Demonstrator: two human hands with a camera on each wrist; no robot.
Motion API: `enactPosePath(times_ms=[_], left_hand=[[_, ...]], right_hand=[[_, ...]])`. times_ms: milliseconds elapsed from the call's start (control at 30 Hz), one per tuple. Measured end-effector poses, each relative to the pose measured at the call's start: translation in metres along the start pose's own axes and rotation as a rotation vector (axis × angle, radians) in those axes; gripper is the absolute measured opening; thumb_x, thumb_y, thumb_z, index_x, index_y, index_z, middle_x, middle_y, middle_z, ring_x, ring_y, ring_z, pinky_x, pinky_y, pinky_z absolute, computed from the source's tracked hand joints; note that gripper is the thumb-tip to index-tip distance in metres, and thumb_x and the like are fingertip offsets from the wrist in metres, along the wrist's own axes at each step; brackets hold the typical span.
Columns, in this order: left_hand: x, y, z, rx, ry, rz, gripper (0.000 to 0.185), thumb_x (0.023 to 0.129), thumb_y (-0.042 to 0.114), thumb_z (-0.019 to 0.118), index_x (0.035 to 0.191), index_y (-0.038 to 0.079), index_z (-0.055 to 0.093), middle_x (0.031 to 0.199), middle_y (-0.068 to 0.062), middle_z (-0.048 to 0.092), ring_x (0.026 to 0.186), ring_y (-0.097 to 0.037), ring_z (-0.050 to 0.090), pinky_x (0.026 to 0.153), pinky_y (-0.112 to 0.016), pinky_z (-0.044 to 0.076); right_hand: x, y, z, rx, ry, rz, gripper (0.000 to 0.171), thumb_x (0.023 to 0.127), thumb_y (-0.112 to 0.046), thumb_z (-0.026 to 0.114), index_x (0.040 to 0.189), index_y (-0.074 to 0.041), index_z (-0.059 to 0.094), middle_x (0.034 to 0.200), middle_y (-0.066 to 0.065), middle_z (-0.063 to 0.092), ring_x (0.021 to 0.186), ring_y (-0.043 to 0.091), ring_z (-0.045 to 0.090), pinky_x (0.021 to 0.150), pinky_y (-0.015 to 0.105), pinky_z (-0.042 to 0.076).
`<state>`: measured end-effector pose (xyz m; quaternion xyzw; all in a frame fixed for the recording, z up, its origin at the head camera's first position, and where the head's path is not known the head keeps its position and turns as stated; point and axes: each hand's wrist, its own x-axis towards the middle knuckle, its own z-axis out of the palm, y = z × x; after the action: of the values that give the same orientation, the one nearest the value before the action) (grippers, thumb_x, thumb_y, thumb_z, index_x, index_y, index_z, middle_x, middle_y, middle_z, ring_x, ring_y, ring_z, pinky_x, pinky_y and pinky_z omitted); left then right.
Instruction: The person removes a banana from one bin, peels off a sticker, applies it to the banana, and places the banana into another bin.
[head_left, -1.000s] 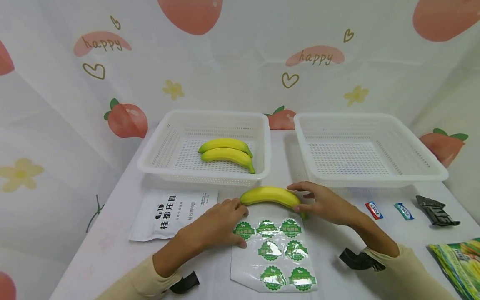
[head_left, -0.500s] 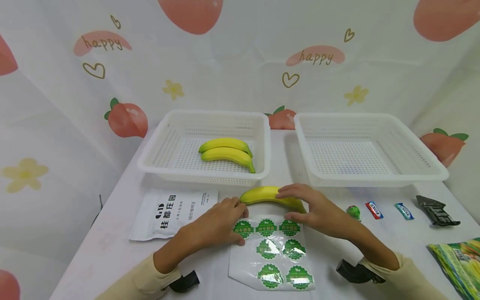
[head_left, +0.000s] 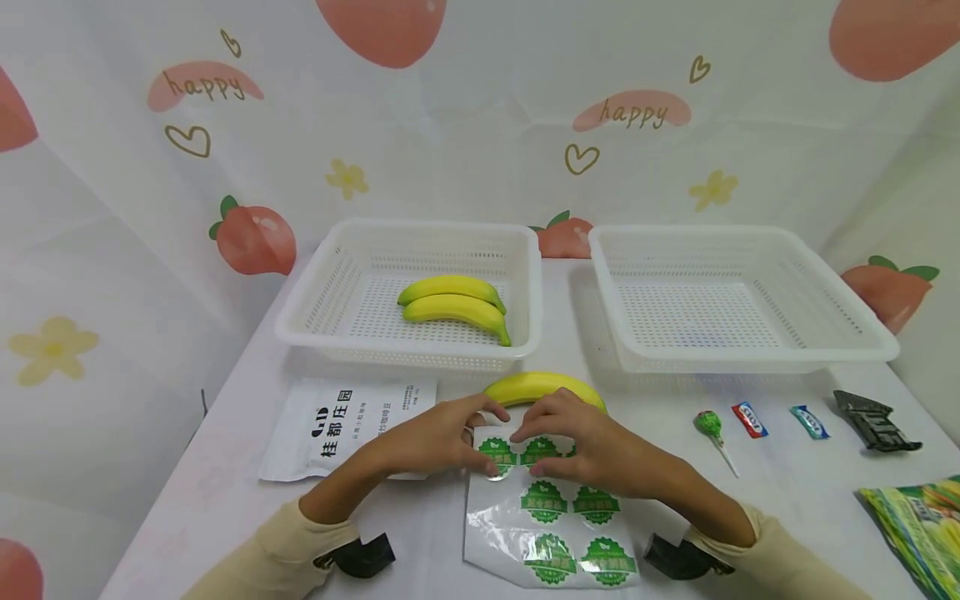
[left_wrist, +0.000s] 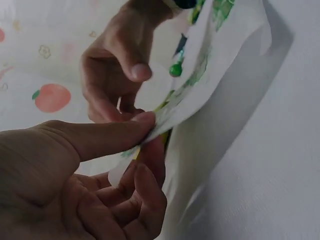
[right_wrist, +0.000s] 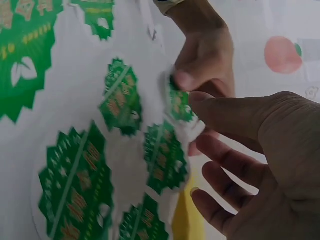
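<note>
A white sheet of round green stickers (head_left: 498,533) lies in front of me, its far edge lifted. My left hand (head_left: 435,437) pinches the far left corner between thumb and forefinger, as the left wrist view shows up close. Over the far part of the sheet is my right hand (head_left: 600,450), its thumb and fingers apart near a sticker (right_wrist: 180,102) by the left thumb. Whether the right fingertips touch the sheet, I cannot tell. Just beyond both hands lies a yellow banana (head_left: 536,383), partly hidden by the fingers.
Two bananas (head_left: 453,304) lie in the left white basket (head_left: 300,333); a second basket (head_left: 750,358) stands at right. A white coffee pouch (head_left: 300,433) is at left. Rightward are a green lollipop (head_left: 707,423), small wrapped sweets (head_left: 750,419), a black packet (head_left: 873,421) and a colourful bag (head_left: 922,525).
My right hand has left the banana and moved left and nearer over the sticker sheet, uncovering the lollipop. My left hand now pinches the sheet's corner.
</note>
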<state>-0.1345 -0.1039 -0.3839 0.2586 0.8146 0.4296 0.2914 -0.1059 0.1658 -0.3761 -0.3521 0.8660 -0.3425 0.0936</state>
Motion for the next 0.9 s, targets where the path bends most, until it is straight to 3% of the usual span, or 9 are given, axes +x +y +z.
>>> enactPosePath(times_ms=[133,333,400,467,533,600,633,733,900], left_hand=[[0.000,0.002,-0.002,-0.166,-0.065,-0.002,0.063,0.086,0.026,0.089,0.142,0.020,0.061,0.118,-0.002,0.069,0.087,-0.016,0.066,0.082,-0.032,0.050],[0.001,0.003,-0.003,-0.284,-0.156,0.000,0.074,0.082,0.017,0.089,0.148,0.018,0.054,0.074,0.003,0.058,0.063,-0.011,0.050,0.066,-0.025,0.040],[0.001,0.003,-0.002,-0.304,-0.175,-0.002,0.077,0.083,0.013,0.088,0.150,0.015,0.051,0.074,0.001,0.059,0.062,-0.010,0.050,0.065,-0.024,0.040],[0.001,0.003,-0.001,-0.302,-0.174,0.000,0.077,0.083,0.011,0.088,0.150,0.014,0.051,0.094,-0.005,0.065,0.063,-0.010,0.053,0.067,-0.024,0.042],[0.000,0.003,0.000,-0.279,-0.166,-0.002,0.076,0.083,0.008,0.088,0.150,0.014,0.051,0.112,-0.015,0.068,0.065,-0.010,0.056,0.070,-0.024,0.044],[-0.002,0.005,0.000,-0.225,-0.152,-0.009,0.074,0.083,0.009,0.088,0.148,0.015,0.053,0.114,-0.018,0.071,0.069,-0.010,0.059,0.073,-0.024,0.045],[-0.002,0.005,0.001,-0.182,-0.141,-0.006,0.072,0.083,0.010,0.089,0.146,0.016,0.055,0.118,-0.017,0.071,0.071,-0.010,0.061,0.074,-0.025,0.046],[-0.004,0.007,0.001,-0.055,-0.120,-0.003,0.067,0.083,0.016,0.091,0.142,0.019,0.059,0.096,-0.008,0.073,0.073,-0.009,0.063,0.073,-0.025,0.047],[-0.011,0.016,0.001,0.132,-0.034,-0.009,0.054,0.088,0.042,0.086,0.133,0.018,0.067,0.121,-0.004,0.064,0.090,-0.013,0.065,0.079,-0.029,0.052]], right_hand=[[0.002,0.000,0.006,-0.009,-0.010,-0.041,0.029,0.091,-0.026,0.086,0.118,-0.024,0.079,0.122,-0.014,0.066,0.119,0.012,0.055,0.106,0.038,0.049],[0.002,0.002,0.009,-0.013,0.007,-0.075,0.023,0.093,-0.028,0.084,0.114,-0.024,0.078,0.119,-0.013,0.066,0.118,0.013,0.056,0.105,0.039,0.049],[0.002,0.002,0.010,-0.011,0.011,-0.088,0.018,0.094,-0.026,0.083,0.111,-0.024,0.078,0.117,-0.013,0.066,0.116,0.012,0.057,0.103,0.038,0.050],[0.002,0.002,0.010,-0.018,0.014,-0.108,0.012,0.095,-0.023,0.082,0.106,-0.023,0.079,0.115,-0.012,0.066,0.114,0.011,0.057,0.102,0.037,0.050],[0.002,0.003,0.010,-0.023,0.018,-0.124,0.007,0.095,-0.019,0.081,0.101,-0.022,0.079,0.114,-0.011,0.066,0.112,0.011,0.058,0.100,0.035,0.051],[0.002,0.003,0.011,-0.026,0.022,-0.138,0.006,0.096,-0.017,0.081,0.098,-0.022,0.079,0.114,-0.010,0.067,0.111,0.010,0.059,0.099,0.035,0.052],[0.002,0.004,0.011,-0.024,0.025,-0.142,0.006,0.096,-0.016,0.080,0.098,-0.021,0.079,0.114,-0.009,0.067,0.111,0.010,0.059,0.099,0.035,0.052],[0.000,0.005,0.008,-0.003,0.041,-0.141,0.008,0.095,-0.014,0.080,0.098,-0.021,0.078,0.113,-0.009,0.068,0.110,0.010,0.060,0.098,0.033,0.052],[-0.004,0.006,0.000,-0.004,0.128,-0.156,0.014,0.093,-0.009,0.082,0.099,-0.022,0.077,0.110,-0.012,0.068,0.107,0.010,0.062,0.093,0.032,0.055]])
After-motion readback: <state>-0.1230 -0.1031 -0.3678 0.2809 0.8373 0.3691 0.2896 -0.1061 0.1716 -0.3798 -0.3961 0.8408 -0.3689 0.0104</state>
